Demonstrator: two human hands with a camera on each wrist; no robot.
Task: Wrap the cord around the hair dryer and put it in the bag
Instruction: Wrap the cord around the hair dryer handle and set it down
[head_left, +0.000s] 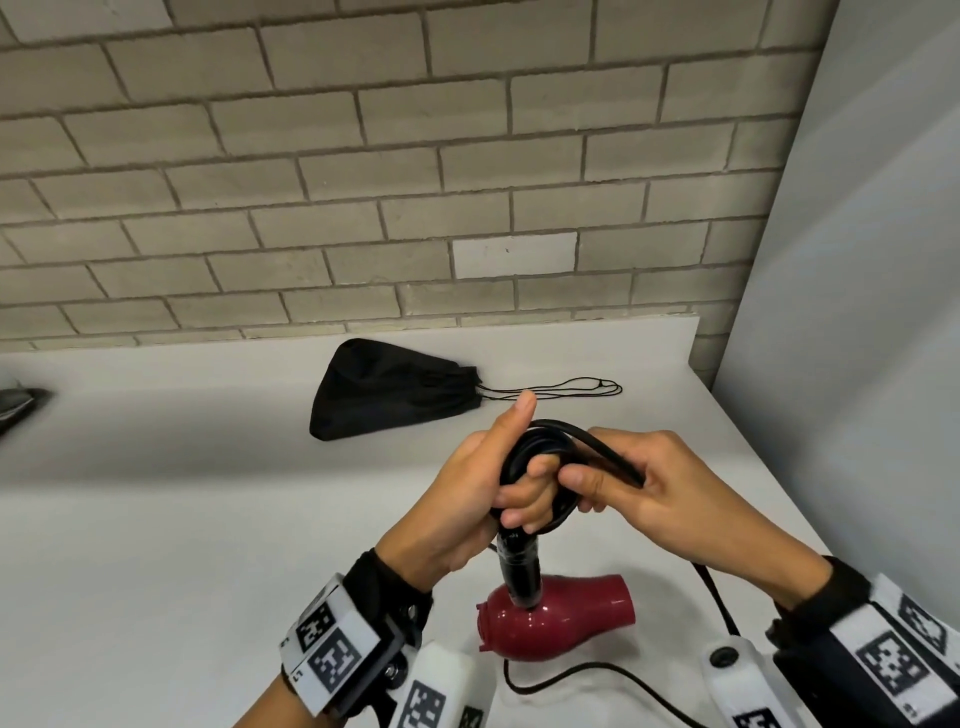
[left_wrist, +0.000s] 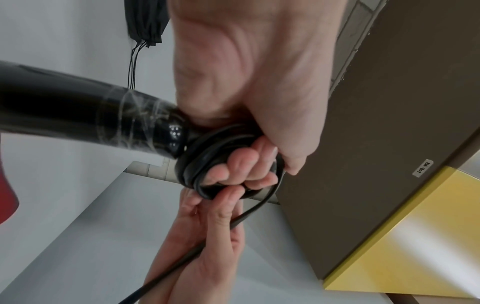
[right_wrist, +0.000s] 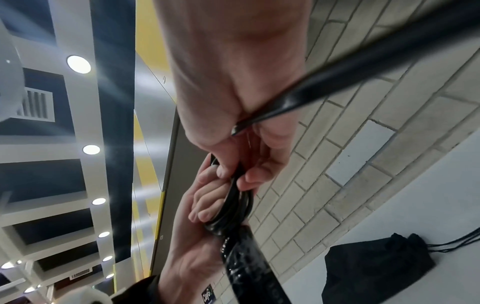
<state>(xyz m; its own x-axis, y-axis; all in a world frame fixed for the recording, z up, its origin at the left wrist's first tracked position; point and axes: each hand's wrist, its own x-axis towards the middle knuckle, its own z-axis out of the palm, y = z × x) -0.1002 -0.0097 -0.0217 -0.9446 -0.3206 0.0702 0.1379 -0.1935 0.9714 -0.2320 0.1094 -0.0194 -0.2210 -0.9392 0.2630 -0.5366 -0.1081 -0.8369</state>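
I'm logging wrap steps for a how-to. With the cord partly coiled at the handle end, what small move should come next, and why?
Probably another turn: the right hand carries its pinched stretch of cord round the coil that the left hand grips at the hair dryer handle's end. Slack cord lies loose on the counter, and the bag sits apart.

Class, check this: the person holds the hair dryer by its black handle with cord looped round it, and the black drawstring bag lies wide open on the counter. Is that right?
Not quite. The bag lies on the counter with its mouth drawn shut, the drawstrings trailing out, as the head view shows. The rest holds: the left hand grips the hair dryer handle, with the cord looped round it.
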